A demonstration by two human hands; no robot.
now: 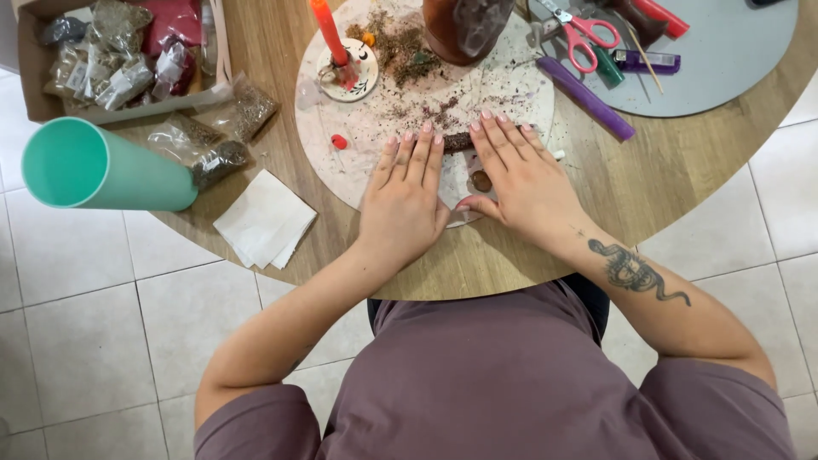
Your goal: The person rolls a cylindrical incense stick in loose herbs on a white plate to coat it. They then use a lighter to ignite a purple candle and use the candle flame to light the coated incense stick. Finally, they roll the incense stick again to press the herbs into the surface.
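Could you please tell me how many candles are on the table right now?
3: a red-orange candle upright in a holder, a purple candle lying right of the round board, and a dark herb-coated one under both hands' fingertips. Others may be hidden.

Both hands lie palm-down, side by side, fingers straight and spread flat: left hand [404, 198], right hand [521, 179]. Forearms angle inward; the right forearm bears a tattoo.

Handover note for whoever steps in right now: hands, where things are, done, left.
Left hand: flat, palm down on the dark herb-coated stick.
Right hand: flat, fingers over the same stick.
Stick lies across the round pale board, among scattered dried herbs.
Orange candle stands in its holder at the board's far edge.
Done: stick looks coated.
Left: cannot tell.
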